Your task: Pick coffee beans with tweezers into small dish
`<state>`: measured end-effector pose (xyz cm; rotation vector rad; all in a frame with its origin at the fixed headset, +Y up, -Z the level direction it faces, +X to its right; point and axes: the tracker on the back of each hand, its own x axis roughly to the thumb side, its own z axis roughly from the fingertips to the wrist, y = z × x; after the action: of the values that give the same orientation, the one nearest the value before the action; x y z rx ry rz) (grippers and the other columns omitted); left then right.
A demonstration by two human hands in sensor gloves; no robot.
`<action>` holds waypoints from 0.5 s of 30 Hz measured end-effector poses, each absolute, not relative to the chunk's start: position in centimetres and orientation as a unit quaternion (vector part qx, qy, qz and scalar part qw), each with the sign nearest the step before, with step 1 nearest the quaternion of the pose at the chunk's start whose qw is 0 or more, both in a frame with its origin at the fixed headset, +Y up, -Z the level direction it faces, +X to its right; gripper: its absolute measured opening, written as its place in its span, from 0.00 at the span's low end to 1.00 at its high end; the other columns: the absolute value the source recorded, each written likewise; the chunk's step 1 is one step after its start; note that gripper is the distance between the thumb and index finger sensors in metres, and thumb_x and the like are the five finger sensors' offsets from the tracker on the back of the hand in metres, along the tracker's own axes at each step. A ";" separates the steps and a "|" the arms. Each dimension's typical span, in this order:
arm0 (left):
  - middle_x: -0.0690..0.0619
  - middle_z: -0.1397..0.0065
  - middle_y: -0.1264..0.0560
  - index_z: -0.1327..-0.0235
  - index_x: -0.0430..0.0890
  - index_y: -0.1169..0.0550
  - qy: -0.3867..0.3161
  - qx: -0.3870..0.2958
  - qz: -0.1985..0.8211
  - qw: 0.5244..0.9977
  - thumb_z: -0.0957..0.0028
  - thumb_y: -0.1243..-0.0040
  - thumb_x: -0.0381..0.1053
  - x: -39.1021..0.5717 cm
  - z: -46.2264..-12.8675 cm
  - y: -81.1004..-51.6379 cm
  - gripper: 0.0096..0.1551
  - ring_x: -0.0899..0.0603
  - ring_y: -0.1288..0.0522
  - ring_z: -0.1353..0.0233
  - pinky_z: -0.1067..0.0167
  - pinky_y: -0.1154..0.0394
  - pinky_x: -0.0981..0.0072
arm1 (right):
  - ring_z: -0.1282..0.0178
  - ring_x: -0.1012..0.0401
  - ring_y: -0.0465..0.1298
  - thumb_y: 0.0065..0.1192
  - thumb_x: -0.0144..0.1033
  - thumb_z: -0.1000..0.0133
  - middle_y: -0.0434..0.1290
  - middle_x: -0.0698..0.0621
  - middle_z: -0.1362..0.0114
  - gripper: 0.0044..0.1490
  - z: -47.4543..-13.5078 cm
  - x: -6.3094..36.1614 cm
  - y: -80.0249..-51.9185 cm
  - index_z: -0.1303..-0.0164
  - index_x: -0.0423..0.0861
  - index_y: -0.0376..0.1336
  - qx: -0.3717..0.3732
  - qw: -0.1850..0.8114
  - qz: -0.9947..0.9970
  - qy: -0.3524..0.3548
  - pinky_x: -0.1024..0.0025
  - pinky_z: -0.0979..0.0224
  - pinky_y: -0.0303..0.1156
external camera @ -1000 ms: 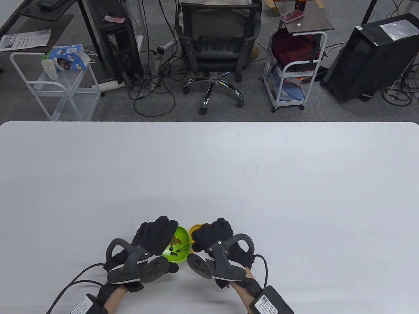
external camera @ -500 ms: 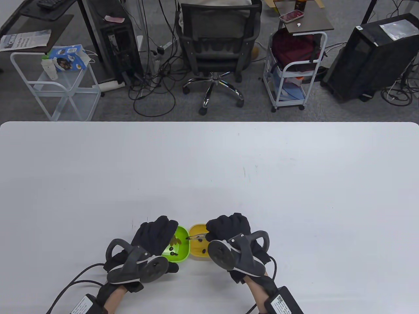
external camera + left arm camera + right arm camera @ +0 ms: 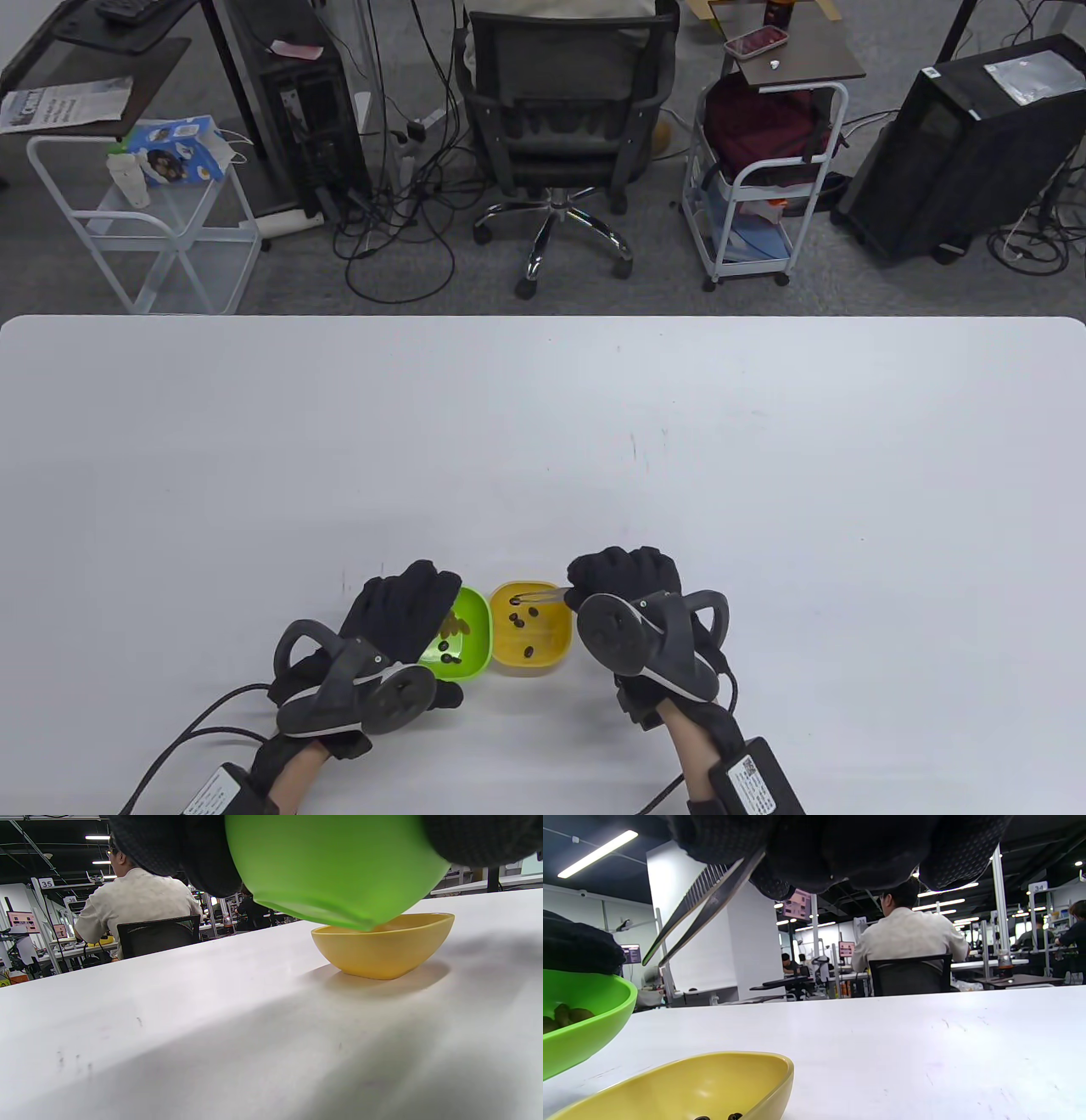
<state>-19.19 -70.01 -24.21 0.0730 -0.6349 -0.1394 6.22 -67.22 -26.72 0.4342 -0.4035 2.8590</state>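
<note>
My left hand (image 3: pixel 407 603) grips the left rim of the green dish (image 3: pixel 473 624), which holds several coffee beans (image 3: pixel 454 628). In the left wrist view the green dish (image 3: pixel 335 866) hangs tilted under my fingers (image 3: pixel 203 861). The yellow dish (image 3: pixel 556 638) stands right beside it with several beans (image 3: pixel 529 652) in it. My right hand (image 3: pixel 615 581) holds the metal tweezers (image 3: pixel 539 596), tips over the yellow dish's far left part. In the right wrist view the tweezers (image 3: pixel 704 904) have their tips slightly apart with nothing between them, above the yellow dish (image 3: pixel 691 1086).
Both dishes sit near the front edge of the white table (image 3: pixel 543 441). Glove cables (image 3: pixel 195 730) trail off the front edge. An office chair (image 3: pixel 560 127) and carts stand on the floor beyond the far edge.
My right hand has moved right, carrying the tweezers from over the green dish to over the yellow dish. More of the yellow dish shows. My left hand has not moved.
</note>
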 end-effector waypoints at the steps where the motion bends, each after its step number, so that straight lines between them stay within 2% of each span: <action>1: 0.29 0.14 0.36 0.14 0.35 0.39 -0.312 0.036 -0.069 0.947 0.64 0.44 0.76 -19.2 -24.2 -70.0 0.69 0.31 0.24 0.23 0.26 0.28 0.34 | 0.57 0.58 0.78 0.53 0.44 0.51 0.75 0.55 0.51 0.27 -26.7 6.2 -67.2 0.44 0.50 0.67 0.150 0.116 0.971 -0.144 0.41 0.24 0.69; 11: 0.29 0.14 0.36 0.14 0.35 0.40 -0.312 0.032 -0.064 0.947 0.64 0.44 0.76 -19.3 -24.3 -70.0 0.70 0.31 0.24 0.23 0.26 0.28 0.34 | 0.57 0.58 0.78 0.54 0.45 0.51 0.75 0.55 0.50 0.27 -25.4 3.7 -67.4 0.43 0.50 0.66 0.218 0.117 0.953 -0.174 0.42 0.24 0.70; 15: 0.29 0.14 0.36 0.14 0.35 0.40 -0.313 0.030 -0.063 0.947 0.64 0.44 0.76 -19.3 -24.3 -70.0 0.70 0.31 0.24 0.23 0.26 0.28 0.34 | 0.57 0.58 0.78 0.54 0.45 0.51 0.75 0.56 0.50 0.27 -24.8 1.9 -67.9 0.43 0.50 0.66 0.247 0.089 0.951 -0.162 0.42 0.24 0.69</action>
<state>-19.26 -70.02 -24.33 0.0621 -0.6374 -0.1287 1.94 -67.90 -24.82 0.7345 -0.4812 2.8311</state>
